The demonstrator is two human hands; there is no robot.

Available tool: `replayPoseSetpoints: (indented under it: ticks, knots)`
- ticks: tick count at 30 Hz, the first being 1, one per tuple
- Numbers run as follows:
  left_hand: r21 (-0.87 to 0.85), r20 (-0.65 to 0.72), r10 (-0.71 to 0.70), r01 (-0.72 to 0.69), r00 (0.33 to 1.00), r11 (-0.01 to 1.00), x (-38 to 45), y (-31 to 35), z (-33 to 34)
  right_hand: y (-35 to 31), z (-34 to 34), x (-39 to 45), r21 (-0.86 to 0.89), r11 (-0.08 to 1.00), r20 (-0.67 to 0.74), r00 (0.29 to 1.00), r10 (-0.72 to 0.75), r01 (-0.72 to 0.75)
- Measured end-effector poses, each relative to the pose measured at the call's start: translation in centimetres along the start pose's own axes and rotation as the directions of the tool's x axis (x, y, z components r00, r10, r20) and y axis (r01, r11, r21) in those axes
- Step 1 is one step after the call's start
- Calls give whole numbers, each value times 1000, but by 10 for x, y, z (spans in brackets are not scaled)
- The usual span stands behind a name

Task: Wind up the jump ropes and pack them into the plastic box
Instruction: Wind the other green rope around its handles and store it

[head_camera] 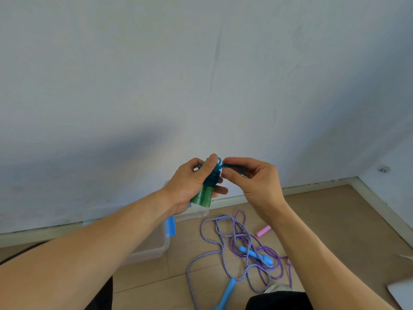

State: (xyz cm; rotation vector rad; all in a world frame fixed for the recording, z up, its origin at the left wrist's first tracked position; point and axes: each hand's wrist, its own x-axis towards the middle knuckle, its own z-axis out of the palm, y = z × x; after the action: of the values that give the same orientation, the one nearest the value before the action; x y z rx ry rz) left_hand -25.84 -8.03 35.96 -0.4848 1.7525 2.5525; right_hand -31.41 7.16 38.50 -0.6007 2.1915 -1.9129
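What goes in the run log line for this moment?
left hand: grips green handles | right hand: pinches blue rope loop | clear plastic box: on floor | striped and purple ropes: loose

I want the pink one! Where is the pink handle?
In the head view, the pink handle lies on the floor, right of centre, just beside the tangle of purple ropes and below the right hand.
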Motion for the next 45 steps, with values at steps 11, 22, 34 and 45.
replayPoseSetpoints:
  ticks: [11, 22, 34, 45]
  knots:
    - [7, 7, 72, -72, 997, 997, -3, 5, 2, -6, 2, -6, 92, 995, 18, 999, -47, 46]
    - [-68, 1, -66, 66, 998, 996, -6, 9, 8, -11, 11, -6, 132, 991, -84, 996, -16, 27]
    - [-403, 241, -31, 129, 970, 906, -14, 27, 7, 9, 9, 10, 491, 761, -70, 852, 519, -423]
    - [-210, -55, -132, 118, 990, 971, 2, 18, 8, 17, 26, 8, 390, 888, -291, 883, 369, -243]
